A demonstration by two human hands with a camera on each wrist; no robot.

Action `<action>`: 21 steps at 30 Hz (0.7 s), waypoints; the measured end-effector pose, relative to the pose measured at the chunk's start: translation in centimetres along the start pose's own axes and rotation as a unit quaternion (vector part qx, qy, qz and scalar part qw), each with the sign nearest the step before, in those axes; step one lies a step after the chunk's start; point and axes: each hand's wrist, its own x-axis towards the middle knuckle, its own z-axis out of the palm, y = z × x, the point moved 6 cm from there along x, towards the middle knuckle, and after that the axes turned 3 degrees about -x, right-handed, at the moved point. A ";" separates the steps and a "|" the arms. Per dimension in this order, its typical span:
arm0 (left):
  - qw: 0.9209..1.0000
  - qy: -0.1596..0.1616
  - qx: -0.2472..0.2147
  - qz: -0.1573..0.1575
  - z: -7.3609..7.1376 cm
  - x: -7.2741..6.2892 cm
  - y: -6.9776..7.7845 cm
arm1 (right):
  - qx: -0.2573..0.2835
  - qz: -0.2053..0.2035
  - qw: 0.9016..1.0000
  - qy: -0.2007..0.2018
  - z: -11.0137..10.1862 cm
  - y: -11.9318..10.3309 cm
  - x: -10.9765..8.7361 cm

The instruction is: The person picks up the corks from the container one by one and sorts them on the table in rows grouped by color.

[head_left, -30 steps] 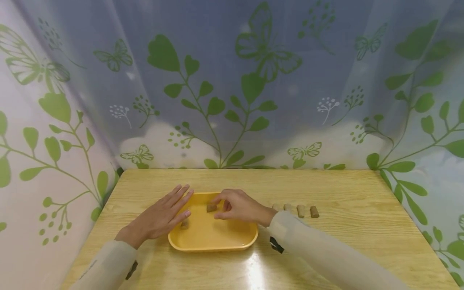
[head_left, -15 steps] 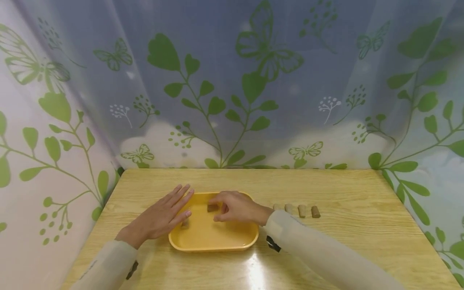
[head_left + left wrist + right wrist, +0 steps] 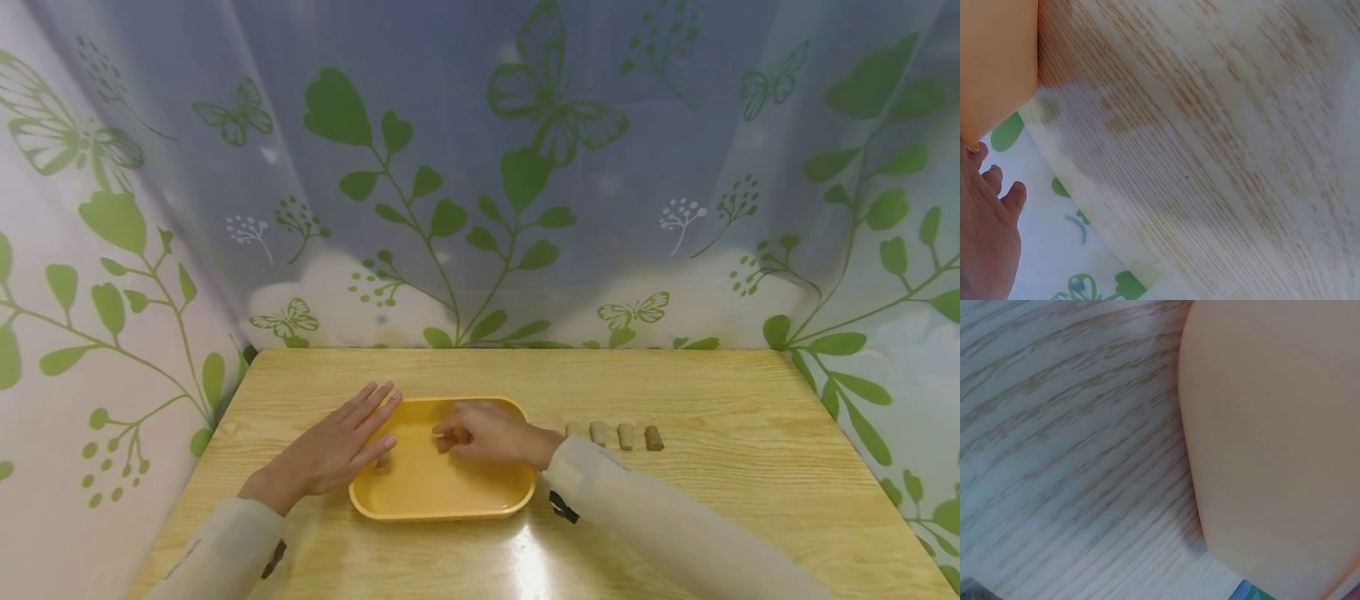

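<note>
Right hand [image 3: 491,433], fingers curled, pinches a brown cork [image 3: 444,445] inside the yellow tray [image 3: 442,515]; left hand [image 3: 330,446], fingers straight, rests over its left rim; light pinch, steady tray advised

Your left hand [image 3: 330,450] covers part of the left rim of the yellow tray [image 3: 442,496] and hides some of the tan piece [image 3: 383,465] by its thumb. Your right hand [image 3: 493,433] masks much of the brown piece [image 3: 444,446] it pinches (the fingertips there are too small to sort out). Your right sleeve [image 3: 652,508] hides the lower end of the row's leftmost piece [image 3: 572,428]. Your left wrist view crops hand and tray; your right wrist view catches an unidentifiable dark scrap [image 3: 975,591], cut off at the corner.
</note>
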 end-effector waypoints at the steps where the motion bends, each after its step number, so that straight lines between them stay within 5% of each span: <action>1: 1.000 0.000 0.001 0.000 0.0 0.0 0.0 | -0.006 -0.003 1.000 -0.001 0.1 0.0 0.0; 21: 1.000 0.001 0.005 0.001 -0.2 0.0 0.2 | -0.032 -0.014 0.999 -0.012 0.5 -0.4 -0.4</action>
